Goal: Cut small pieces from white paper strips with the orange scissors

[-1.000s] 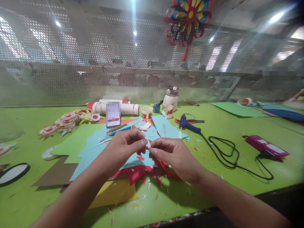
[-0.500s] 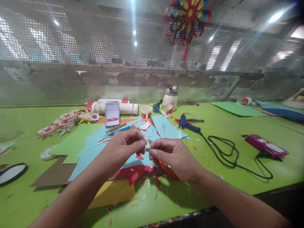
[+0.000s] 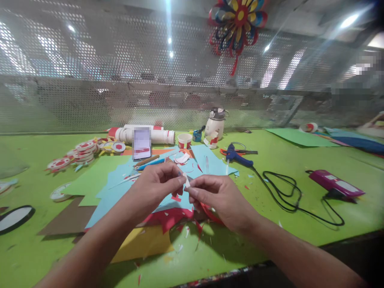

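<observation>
My left hand (image 3: 156, 186) and my right hand (image 3: 219, 196) meet fingertip to fingertip above the paper pile. Between them they pinch a small white paper piece (image 3: 187, 182). A red paper strip (image 3: 210, 214) curls out from under my right hand. Below the hands lie light blue paper sheets (image 3: 120, 188), a red paper sheet (image 3: 171, 218) and a yellow sheet (image 3: 144, 244), strewn with red and white cuttings.
A blue glue gun (image 3: 237, 157) with a black cord (image 3: 288, 196) lies to the right, beside orange-handled scissors (image 3: 240, 152) and a magenta device (image 3: 336, 184). A phone (image 3: 142, 143), white rolls (image 3: 159, 136), a paper cup (image 3: 184, 141) and a white bottle (image 3: 216, 124) stand behind. Round red-and-white paper discs (image 3: 81, 152) lie left.
</observation>
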A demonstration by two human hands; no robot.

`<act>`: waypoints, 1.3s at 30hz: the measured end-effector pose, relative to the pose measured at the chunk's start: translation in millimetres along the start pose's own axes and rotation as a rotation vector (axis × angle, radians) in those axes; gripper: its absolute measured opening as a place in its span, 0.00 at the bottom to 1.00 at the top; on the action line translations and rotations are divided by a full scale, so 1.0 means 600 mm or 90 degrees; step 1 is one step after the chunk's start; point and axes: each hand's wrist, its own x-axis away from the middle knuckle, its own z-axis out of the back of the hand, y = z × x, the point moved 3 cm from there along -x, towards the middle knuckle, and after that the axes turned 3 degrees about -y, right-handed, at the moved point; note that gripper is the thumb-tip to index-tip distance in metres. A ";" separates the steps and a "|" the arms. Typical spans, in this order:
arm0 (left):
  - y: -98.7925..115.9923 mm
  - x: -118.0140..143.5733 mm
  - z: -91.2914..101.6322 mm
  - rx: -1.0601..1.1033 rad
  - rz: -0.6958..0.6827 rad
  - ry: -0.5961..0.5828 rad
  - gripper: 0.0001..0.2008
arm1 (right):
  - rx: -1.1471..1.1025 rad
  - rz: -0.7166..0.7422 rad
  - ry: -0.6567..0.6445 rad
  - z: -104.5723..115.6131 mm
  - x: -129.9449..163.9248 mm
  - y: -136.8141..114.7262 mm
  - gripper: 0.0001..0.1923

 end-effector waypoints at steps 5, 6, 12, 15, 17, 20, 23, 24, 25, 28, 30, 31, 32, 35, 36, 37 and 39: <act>0.003 -0.001 0.000 -0.005 0.001 0.001 0.07 | -0.004 -0.003 0.005 -0.001 0.001 0.000 0.10; 0.003 -0.001 0.000 -0.006 0.002 0.000 0.07 | -0.003 -0.004 0.006 -0.002 0.001 0.000 0.10; 0.009 0.003 -0.002 -0.027 -0.018 0.010 0.06 | 0.005 -0.011 0.019 -0.006 0.000 0.000 0.09; 0.014 0.003 0.001 -0.037 -0.043 0.039 0.06 | -0.008 -0.018 0.023 -0.008 0.002 0.003 0.07; 0.016 0.003 0.003 -0.032 -0.053 0.045 0.06 | -0.013 -0.019 0.026 -0.007 0.002 0.005 0.06; 0.014 0.002 0.003 -0.014 -0.046 0.037 0.07 | -0.031 -0.008 0.024 -0.004 0.001 0.007 0.06; 0.012 0.001 0.003 -0.004 -0.040 0.041 0.07 | -0.071 0.004 0.005 -0.003 -0.002 0.009 0.06; 0.012 0.001 0.002 -0.001 -0.040 0.042 0.07 | -0.079 0.006 -0.002 -0.003 -0.002 0.009 0.06; 0.012 0.001 0.001 0.000 -0.040 0.042 0.07 | -0.082 0.009 -0.007 -0.004 -0.002 0.009 0.06; 0.009 0.001 -0.001 0.001 -0.032 0.038 0.07 | -0.080 0.015 -0.015 -0.006 -0.002 0.008 0.07; 0.008 0.001 -0.002 0.000 -0.027 0.035 0.06 | -0.084 0.016 -0.013 -0.006 -0.002 0.009 0.07; 0.007 0.001 -0.002 0.000 -0.027 0.033 0.06 | -0.087 0.016 -0.011 -0.006 -0.002 0.009 0.07; 0.006 0.001 -0.002 0.001 -0.028 0.032 0.06 | -0.090 0.017 -0.007 -0.006 -0.002 0.009 0.07; 0.006 0.001 -0.001 0.005 -0.029 0.028 0.06 | -0.092 0.023 -0.002 -0.007 -0.002 0.009 0.06; 0.006 0.001 -0.001 0.006 -0.030 0.027 0.06 | -0.092 0.024 0.000 -0.008 -0.002 0.009 0.05; 0.006 0.001 -0.001 0.005 -0.030 0.027 0.06 | -0.092 0.023 0.002 -0.008 -0.003 0.008 0.05; 0.007 0.001 -0.001 -0.001 -0.030 0.028 0.06 | -0.093 0.022 0.008 -0.009 -0.003 0.008 0.05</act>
